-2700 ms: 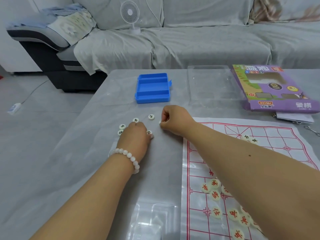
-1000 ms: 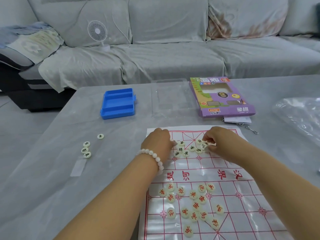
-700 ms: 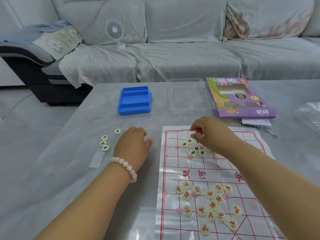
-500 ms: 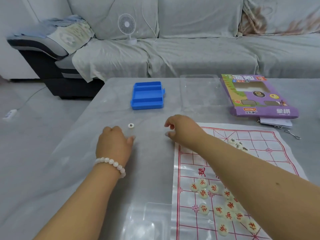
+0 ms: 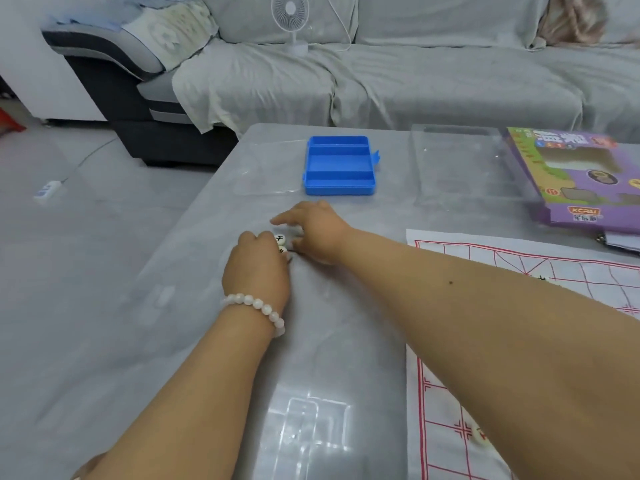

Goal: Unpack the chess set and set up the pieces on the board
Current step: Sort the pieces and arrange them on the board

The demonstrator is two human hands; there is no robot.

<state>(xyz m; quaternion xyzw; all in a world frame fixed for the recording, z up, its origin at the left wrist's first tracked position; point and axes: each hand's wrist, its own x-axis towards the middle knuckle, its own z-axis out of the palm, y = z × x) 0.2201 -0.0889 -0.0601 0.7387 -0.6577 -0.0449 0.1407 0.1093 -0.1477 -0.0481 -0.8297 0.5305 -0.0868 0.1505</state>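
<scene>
Two small cream chess pieces [image 5: 280, 240] with black characters lie on the grey table left of the board. My left hand [image 5: 258, 271], with a white bead bracelet on its wrist, is curled knuckles-up over them, its fingertips on the pieces. Just right of them is my right hand [image 5: 317, 230], with fingers spread and the index finger stretched out above the pieces. The white board sheet with red lines [image 5: 519, 268] lies to the right, mostly hidden by my right forearm. One cream piece [image 5: 480, 438] shows on it near the bottom.
A blue plastic case [image 5: 339, 166] stands open behind my hands. A clear lid [image 5: 457, 164] and the purple game box [image 5: 585, 178] lie at the back right. A clear tray [image 5: 311, 431] sits near the front edge. A sofa with a small fan stands behind.
My right hand has swung left off the board to the loose pieces beside my left hand. My left hand has closed over them. The camera has turned left.
</scene>
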